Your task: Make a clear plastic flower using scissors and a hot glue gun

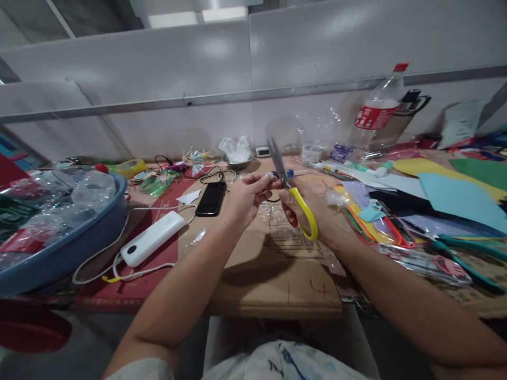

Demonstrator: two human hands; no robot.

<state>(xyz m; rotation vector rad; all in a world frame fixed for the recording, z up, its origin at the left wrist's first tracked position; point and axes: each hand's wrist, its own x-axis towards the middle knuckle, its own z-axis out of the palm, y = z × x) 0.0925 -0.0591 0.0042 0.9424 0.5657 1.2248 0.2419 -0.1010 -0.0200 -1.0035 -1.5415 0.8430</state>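
Yellow-handled scissors (304,211) are in my right hand (307,203), their grey blades pointing up and slightly left. My left hand (247,198) is beside it, thumb and fingers pinched on a small whitish piece (273,176) close to the blades. What the piece is cannot be made out. Both hands are above a brown cardboard sheet (253,287) with line drawings. Bits of clear plastic (277,215) lie below the hands. A black phone (211,199) rests left of my left hand.
A blue basin (119,211) of plastic bottles stands at the left, beside a white power bank (152,238) with a cable. A red-capped bottle (376,113) stands at the back right. Coloured paper (459,195) and green-handled pliers (463,264) lie at the right.
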